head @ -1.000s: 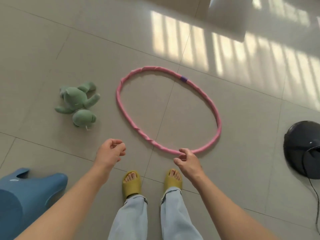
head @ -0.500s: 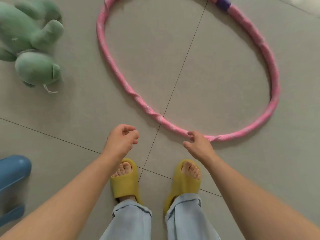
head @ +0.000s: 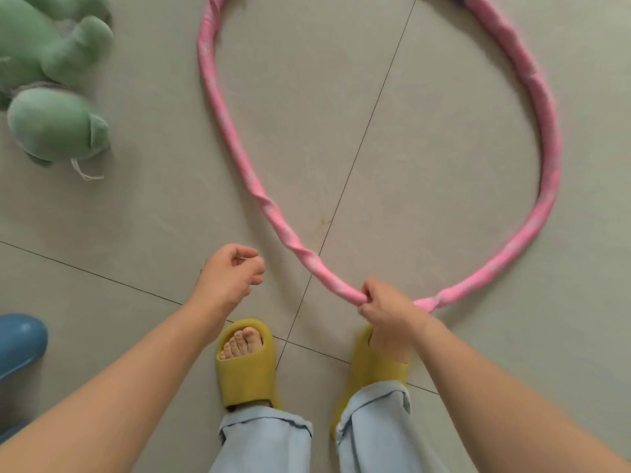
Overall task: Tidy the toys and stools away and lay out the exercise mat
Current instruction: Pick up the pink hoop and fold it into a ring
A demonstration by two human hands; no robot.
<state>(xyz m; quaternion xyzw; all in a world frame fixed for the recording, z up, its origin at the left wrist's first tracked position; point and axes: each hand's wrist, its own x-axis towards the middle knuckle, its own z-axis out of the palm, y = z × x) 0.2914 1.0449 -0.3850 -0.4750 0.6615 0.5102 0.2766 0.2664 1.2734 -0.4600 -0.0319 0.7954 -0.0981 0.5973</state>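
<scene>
While the right hand (head: 387,307) grips the pink fabric-wrapped hoop (head: 543,107) lying on the floor at lower centre, the left hand (head: 230,276) hangs loosely curled and empty, with the green plush toy (head: 54,93) at upper left, the blue plastic stool (head: 18,343) untidied and no mat in view

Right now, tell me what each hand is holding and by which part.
The right hand grips the pink hula hoop at its near rim, by the feet. The left hand holds nothing.

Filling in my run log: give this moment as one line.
phase: grasp | right hand: grips pink hoop near edge | left hand: holds nothing | green plush toy: on floor
</scene>
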